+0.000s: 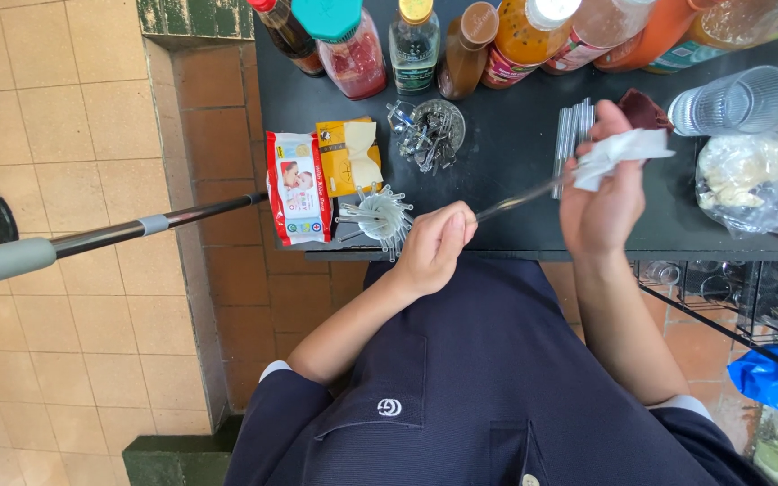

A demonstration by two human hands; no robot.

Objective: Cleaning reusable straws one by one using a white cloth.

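Left grip (432,247) closed on metal rod (520,198), axis rising rightward; right grip (601,193) pinching white tissue (619,155) around tip.

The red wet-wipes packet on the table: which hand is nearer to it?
Left. The left hand is just right of the red wet-wipes packet; the right hand is further right.

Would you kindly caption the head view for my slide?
Left hand holds a thin metal rod while right hand wipes it with white tissue.
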